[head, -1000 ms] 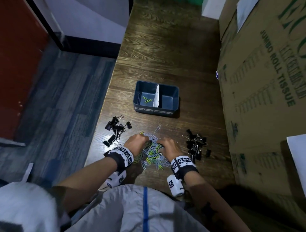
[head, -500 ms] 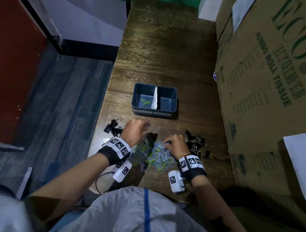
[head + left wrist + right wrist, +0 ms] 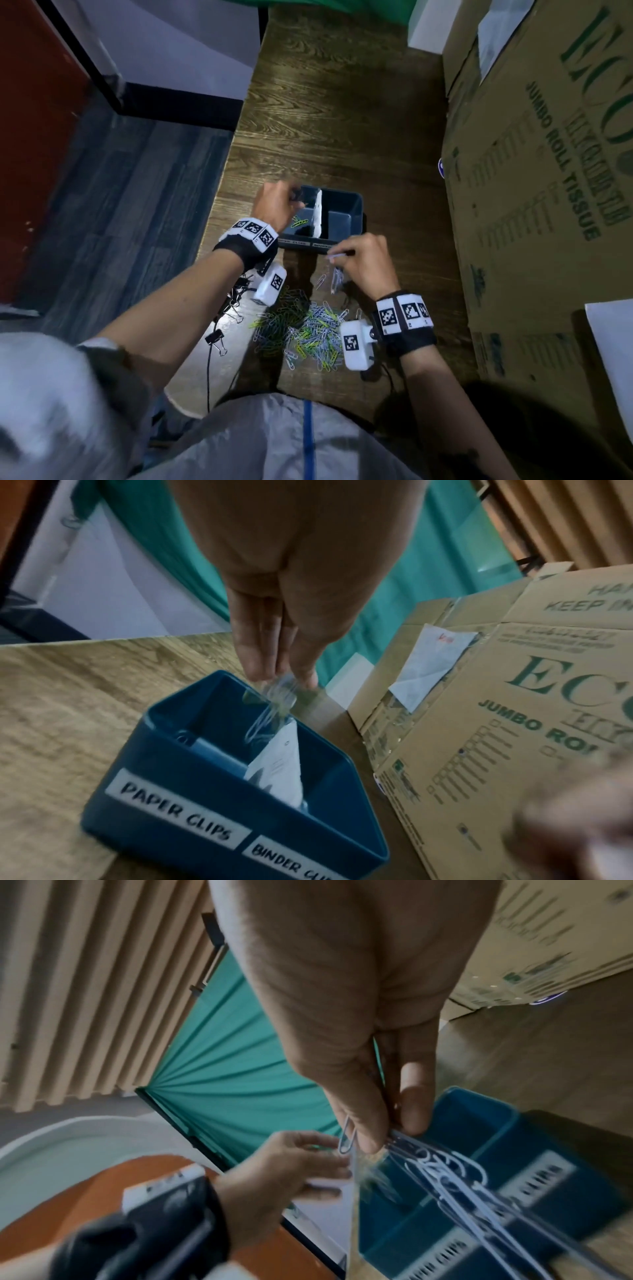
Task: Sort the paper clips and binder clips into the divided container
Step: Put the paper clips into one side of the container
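The blue divided container [image 3: 356,202] stands mid-table, with a white divider [image 3: 318,212] and front labels for paper clips and binder clips. My left hand [image 3: 298,198] hovers over the left compartment and pinches a few blurred paper clips [image 3: 277,696] at its fingertips. Two green clips [image 3: 298,222] lie in that compartment. My right hand [image 3: 337,255] is just in front of the container and pinches a dangling bunch of silver paper clips [image 3: 445,1172]. The mixed paper clip pile [image 3: 308,329] lies between my wrists. Black binder clips [image 3: 236,301] lie at the left under my forearm.
A big cardboard box [image 3: 548,205] walls off the right side of the wooden table [image 3: 342,102]. The table's left edge drops to dark floor close to the binder clips. The right-hand binder clips are hidden by my right hand and wrist.
Both hands rose from the pile with paper clips. The left hand travelled forward to above the container's left compartment; the right hand moved up to the container's front wall.
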A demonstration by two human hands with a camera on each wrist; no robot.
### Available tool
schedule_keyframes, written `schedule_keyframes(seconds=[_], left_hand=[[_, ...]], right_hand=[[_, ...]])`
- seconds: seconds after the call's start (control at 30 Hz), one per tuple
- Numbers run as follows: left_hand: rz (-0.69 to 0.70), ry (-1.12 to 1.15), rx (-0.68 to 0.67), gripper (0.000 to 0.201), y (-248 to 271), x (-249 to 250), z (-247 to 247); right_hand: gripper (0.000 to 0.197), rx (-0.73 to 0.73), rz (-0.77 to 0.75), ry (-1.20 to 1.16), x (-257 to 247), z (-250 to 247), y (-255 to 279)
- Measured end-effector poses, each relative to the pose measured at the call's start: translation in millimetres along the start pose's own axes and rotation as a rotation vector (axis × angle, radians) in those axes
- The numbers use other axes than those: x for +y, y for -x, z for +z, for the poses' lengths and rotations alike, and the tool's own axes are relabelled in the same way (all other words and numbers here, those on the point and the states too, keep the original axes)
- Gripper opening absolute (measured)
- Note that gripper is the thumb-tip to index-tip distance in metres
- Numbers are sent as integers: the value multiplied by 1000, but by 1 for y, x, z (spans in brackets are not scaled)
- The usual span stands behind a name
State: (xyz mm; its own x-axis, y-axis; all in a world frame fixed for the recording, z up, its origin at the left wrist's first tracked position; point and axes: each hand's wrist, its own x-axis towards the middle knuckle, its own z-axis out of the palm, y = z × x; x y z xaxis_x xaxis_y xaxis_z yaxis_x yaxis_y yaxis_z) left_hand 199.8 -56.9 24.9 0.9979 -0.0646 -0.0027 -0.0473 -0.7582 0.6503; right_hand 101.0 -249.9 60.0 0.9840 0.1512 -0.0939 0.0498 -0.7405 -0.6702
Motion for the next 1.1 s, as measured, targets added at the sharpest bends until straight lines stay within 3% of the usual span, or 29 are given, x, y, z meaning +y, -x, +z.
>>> schedule_keyframes(seconds=[0.13, 0.23, 0.37, 0.47, 0.6, 0.7, 0.83, 0.87, 1.0, 1.1], left_hand=[[-13, -115, 87, 22, 30, -22, 12], [2, -187, 50, 17, 63, -41, 27], [44, -192, -128, 20, 103, -57, 48], [18, -265, -335, 20, 126, -63, 65], [-71, -374, -583, 85, 147, -69, 79], [-3, -413, -691, 103, 163, -72, 84], [129, -446, -690, 101, 177, -75, 96], [171, -460, -666, 96, 179, -76, 99], [217, -418, -589, 66, 178, -80, 104], [174, -325, -554, 59, 175, -78, 98]], right_hand=[[9, 113, -77, -14, -24, -10, -42], [9, 164, -127, -20, -42, -11, -77], [14, 156, -114, -15, -51, 2, -109], [27, 113, -96, 35, -38, 17, -105], [27, 10, -67, 66, 1, 43, -66], [39, -204, 85, 141, 44, 67, -28], [103, -582, 306, 294, 92, 93, 21], [110, -621, 318, 315, 96, 97, 31], [88, -487, 220, 372, 97, 116, 56], [73, -406, 194, 346, 95, 123, 61]])
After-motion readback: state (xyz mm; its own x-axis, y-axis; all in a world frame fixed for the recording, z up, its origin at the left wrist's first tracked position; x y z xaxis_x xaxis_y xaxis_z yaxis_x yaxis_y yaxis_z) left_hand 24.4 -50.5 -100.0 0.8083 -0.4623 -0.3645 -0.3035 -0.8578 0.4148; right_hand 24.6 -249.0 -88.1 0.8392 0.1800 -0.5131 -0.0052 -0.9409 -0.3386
